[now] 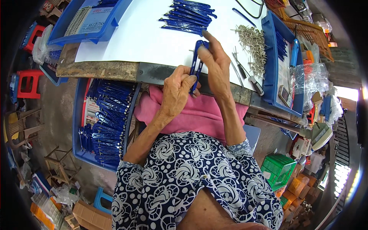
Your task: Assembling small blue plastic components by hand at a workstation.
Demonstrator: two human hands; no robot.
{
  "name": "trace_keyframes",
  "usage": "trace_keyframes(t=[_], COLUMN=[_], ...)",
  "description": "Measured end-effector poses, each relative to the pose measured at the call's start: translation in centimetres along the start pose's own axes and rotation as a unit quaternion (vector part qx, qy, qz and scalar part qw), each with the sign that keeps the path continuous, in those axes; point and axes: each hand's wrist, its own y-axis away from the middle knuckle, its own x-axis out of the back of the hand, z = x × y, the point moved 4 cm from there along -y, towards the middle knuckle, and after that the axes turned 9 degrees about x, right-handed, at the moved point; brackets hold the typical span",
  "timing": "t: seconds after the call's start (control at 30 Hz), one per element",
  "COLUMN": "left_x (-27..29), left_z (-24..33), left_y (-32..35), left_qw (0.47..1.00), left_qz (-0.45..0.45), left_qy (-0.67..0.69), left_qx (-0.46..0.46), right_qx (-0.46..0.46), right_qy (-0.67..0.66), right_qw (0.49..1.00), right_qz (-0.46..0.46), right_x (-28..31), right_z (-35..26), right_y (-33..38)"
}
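Over the table's front edge, my left hand [177,90] is closed round the lower end of a pair of long, narrow blue slotted pieces [194,63], which stand side by side and nearly upright. My right hand [217,67] has its thumb and fingers at their upper end. A thin pin [191,50] sticks out on the left near the top. Beyond the hands lies a pile of similar blue pieces [188,17] on white paper [142,38]. To the right is a heap of small metal pins [253,46].
Beside the pins lie tweezers [239,67] and a grey-and-black hand tool [255,85]. Blue trays stand at the table's left [111,28] and right [271,76]. A blue crate [78,130] of blue pieces sits below left. Pink cloth [207,115] covers my lap.
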Motion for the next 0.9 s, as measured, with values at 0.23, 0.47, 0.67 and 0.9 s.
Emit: trace_keyframes(t=[0.23,0.47,0.67,0.9], left_x=[0.1,0.4,0.9,2.0], left_z=[-0.5,0.2,1.7,3.4], left_y=[-0.1,-0.2,0.1,0.4], left_qw=[1.0,0.999,0.972,0.884], left_qz=[-0.002,0.032,0.083,0.103], left_qy=[0.004,0.002,-0.204,-0.413], left_qx=[0.019,0.001,-0.087,-0.194], right_qx=[0.045,-0.029,0.009,-0.088], right_qy=[-0.018,-0.028,-0.015,-0.08], right_qw=[0.999,0.999,0.999,0.984], right_qz=[0.016,-0.021,-0.04,-0.13], right_x=[0.1,-0.2,-0.2,1.5], right_z=[0.8,0.0,0.2,-1.7], right_y=[0.2,1.3,1.8,1.1])
